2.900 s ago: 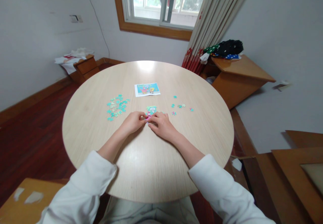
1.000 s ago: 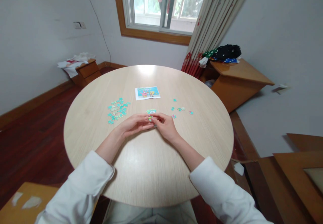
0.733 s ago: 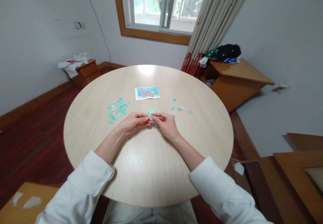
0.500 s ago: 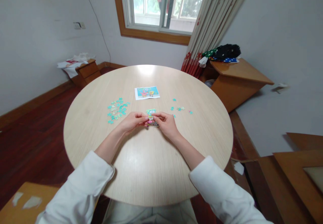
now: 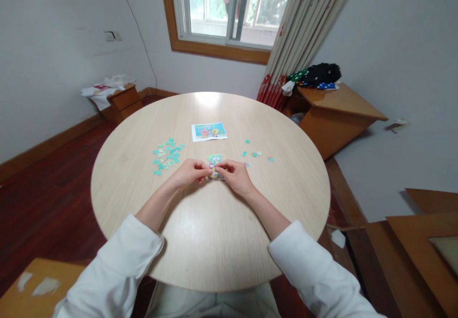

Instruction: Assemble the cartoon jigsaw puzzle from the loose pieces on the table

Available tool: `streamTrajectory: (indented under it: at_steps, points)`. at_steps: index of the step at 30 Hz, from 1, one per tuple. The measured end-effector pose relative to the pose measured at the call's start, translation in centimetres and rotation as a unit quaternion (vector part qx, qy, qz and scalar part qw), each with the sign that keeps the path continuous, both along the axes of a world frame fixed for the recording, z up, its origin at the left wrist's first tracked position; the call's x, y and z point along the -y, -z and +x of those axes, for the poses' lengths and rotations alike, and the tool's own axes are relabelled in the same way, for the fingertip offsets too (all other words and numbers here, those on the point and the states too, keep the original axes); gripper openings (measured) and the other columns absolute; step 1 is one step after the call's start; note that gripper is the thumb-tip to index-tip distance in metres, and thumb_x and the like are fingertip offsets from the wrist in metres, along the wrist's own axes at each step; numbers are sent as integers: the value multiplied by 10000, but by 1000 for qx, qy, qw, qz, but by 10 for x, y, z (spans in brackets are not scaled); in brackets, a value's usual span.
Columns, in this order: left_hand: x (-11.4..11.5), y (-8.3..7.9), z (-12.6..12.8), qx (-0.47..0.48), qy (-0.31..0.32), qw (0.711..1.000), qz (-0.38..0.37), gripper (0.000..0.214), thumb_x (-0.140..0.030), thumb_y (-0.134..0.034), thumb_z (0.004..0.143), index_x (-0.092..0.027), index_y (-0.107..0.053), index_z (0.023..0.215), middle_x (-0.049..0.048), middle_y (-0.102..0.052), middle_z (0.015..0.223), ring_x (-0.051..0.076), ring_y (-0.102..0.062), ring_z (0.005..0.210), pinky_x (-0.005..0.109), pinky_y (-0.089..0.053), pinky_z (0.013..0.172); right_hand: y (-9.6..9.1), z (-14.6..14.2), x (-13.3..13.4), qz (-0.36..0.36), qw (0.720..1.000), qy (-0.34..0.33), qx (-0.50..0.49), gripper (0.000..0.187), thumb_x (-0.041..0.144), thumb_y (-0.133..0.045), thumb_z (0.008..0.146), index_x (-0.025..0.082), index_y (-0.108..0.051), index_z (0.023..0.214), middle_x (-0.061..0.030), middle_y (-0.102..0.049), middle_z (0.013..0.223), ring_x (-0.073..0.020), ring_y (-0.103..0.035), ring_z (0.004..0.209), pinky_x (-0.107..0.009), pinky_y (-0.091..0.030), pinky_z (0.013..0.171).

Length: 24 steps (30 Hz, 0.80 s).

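A small joined cluster of puzzle pieces [image 5: 214, 163] lies on the round pale wooden table [image 5: 211, 232] in front of me. My left hand [image 5: 189, 172] and my right hand [image 5: 234, 174] meet at its near edge, fingertips pinched on the pieces there. A heap of loose teal puzzle pieces [image 5: 166, 155] lies to the left of my left hand. A few scattered pieces [image 5: 255, 154] lie to the right. A printed reference picture [image 5: 209, 131] lies further back on the table.
A low wooden cabinet [image 5: 336, 112] with dark dotted cloth [image 5: 317, 73] stands at the right by the curtain [image 5: 304, 26]. A small wooden stand [image 5: 119, 99] with papers is at the far left. Wooden boards [image 5: 422, 241] lean at the right.
Both hands have stayed at the cluster of pieces, with the fingertips shifting slightly and coming closer together on it. The camera tilted a little since the earliest frame.
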<state>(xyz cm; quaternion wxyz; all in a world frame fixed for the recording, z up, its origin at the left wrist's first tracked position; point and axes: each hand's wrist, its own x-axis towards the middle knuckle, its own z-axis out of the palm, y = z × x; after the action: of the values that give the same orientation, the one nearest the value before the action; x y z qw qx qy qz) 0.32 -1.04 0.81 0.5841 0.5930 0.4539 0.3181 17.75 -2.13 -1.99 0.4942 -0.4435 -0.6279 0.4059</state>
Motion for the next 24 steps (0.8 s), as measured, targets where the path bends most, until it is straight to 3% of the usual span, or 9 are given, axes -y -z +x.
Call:
streamTrajectory:
  at_steps: [6, 11, 16, 24]
  points:
    - [-6, 9, -5, -80, -91, 984, 129, 224, -341, -741, 602, -153, -640, 670, -12, -543, 550, 107, -444, 511, 255, -321, 518, 3, 4, -2, -25, 998, -2, 53, 136, 278, -635, 737, 165, -710, 743, -36, -703, 718, -143, -619, 652, -275, -477, 651]
    - [-7, 17, -4, -154, -89, 954, 243, 206, -317, -755, 604, -181, -673, 736, 55, -627, 833, 206, -555, 852, 333, -421, 788, 5, 3, 0, -9, 992, -3, 125, 97, 207, -624, 742, 172, -714, 738, -27, -711, 726, -141, -616, 671, -270, -462, 681]
    - [-6, 21, -2, -197, -52, 943, 262, 203, -300, -740, 638, -186, -683, 797, 57, -620, 877, 218, -552, 908, 357, -421, 849, 4, 1, 2, 7, 988, -18, 152, 115, 189, -603, 773, 181, -717, 755, -31, -721, 760, -146, -626, 710, -273, -459, 712]
    - [-7, 26, -2, -250, -48, 930, 265, 182, -268, -730, 646, -186, -674, 798, 43, -599, 851, 217, -547, 908, 362, -415, 857, 5, 0, 2, 35, 980, -19, 196, 121, 139, -612, 776, 194, -715, 746, -29, -719, 771, -156, -627, 726, -277, -446, 714]
